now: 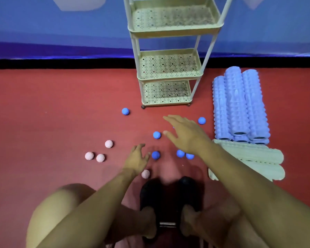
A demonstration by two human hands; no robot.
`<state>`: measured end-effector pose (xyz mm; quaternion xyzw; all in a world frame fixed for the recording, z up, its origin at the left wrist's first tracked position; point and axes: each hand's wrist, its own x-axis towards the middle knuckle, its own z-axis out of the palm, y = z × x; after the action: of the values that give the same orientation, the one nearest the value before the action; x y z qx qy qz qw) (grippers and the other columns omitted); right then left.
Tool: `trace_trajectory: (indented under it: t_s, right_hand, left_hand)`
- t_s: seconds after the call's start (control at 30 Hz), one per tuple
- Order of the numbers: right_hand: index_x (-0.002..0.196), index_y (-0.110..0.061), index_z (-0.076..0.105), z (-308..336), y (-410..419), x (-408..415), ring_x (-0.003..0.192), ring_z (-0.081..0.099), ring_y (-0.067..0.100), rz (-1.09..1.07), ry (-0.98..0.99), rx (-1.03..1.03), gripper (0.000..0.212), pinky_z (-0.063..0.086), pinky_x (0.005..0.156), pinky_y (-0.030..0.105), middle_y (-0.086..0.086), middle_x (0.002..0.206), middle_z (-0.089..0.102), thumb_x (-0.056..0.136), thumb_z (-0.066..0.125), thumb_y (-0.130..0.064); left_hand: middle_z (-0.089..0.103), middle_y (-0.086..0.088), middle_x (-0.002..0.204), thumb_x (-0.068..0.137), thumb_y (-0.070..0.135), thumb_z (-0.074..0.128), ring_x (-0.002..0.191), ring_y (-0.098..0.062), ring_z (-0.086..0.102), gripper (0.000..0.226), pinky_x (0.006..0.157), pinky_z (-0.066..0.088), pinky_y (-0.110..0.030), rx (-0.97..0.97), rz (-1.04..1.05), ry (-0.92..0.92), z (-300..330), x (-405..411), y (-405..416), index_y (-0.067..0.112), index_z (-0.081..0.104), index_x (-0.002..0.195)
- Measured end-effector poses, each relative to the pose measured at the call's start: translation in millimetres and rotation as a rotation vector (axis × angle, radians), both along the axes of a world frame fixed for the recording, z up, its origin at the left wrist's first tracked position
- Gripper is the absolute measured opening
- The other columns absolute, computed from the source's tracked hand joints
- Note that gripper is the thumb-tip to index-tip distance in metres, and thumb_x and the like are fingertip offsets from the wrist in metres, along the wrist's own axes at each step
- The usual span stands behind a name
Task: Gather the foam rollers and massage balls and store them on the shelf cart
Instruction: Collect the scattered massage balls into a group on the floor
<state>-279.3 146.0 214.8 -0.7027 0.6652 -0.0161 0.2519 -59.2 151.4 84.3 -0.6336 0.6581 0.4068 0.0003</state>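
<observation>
Hands over scattered massage balls; both released, grasping nothing.
Left hand (135, 158) beside a blue ball (155, 155); right hand (184, 135) partly hides blue balls (180, 153). Pink balls (89, 155) lie left; blue foam rollers (240, 104) right of shelf cart (168, 77), its top cut off.

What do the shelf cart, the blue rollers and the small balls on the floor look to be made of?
Shelf cart: likely moulded plastic, pale green with a matte finish; its trays are pierced with a regular cut-out pattern. Blue rollers: apparently foam, matte, with ridged, knobbly surfaces and hollow ends. Blue balls and pink balls: probably soft rubber or plastic, judging by the tiny nubs covering them; the exact material cannot be told.
</observation>
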Motion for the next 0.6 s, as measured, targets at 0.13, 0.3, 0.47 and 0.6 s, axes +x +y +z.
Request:
trace_trajectory:
  t_s: [0.13,0.3,0.47,0.6]
  right_hand:
    - [0.158,-0.028,0.033,-17,-15,-8,0.147,0.037,0.021,-0.006,-0.006,-0.003,0.062,0.032,0.118,0.045,-0.006,0.164,0.033,0.102,0.047,-0.050]
    - [0.158,-0.029,0.031,-32,-29,-11,0.146,0.037,0.020,0.019,-0.004,0.031,0.061,0.033,0.116,0.042,-0.007,0.164,0.032,0.103,0.045,-0.049]
    - [0.159,-0.028,0.030,-39,-36,-18,0.144,0.041,0.023,-0.026,-0.052,0.058,0.061,0.034,0.116,0.038,-0.007,0.163,0.032,0.104,0.047,-0.045]
    - [0.159,-0.028,0.030,-35,-42,-18,0.135,0.049,0.019,-0.059,-0.090,0.018,0.061,0.041,0.104,0.034,-0.011,0.160,0.035,0.103,0.049,-0.044]
  left_hand:
    - [0.048,-0.015,0.144,0.099,0.032,0.061,0.119,-0.033,0.060,0.054,0.102,0.044,-0.037,0.184,0.163,-0.019,-55,-9,-6,0.013,0.046,0.147]
    - [0.052,-0.019,0.142,0.094,0.038,0.058,0.132,-0.034,0.053,0.058,0.106,0.039,-0.035,0.298,0.251,-0.083,-110,-9,-4,0.010,0.049,0.144]
    - [0.054,-0.019,0.138,0.095,0.028,0.066,0.125,-0.035,0.055,0.057,0.099,0.043,-0.034,0.395,0.296,-0.155,-148,-5,13,0.011,0.046,0.145]
    - [0.058,-0.021,0.123,0.092,0.023,0.068,0.118,-0.040,0.057,0.062,0.094,0.046,-0.038,0.406,0.291,-0.173,-177,-8,31,0.015,0.045,0.148]
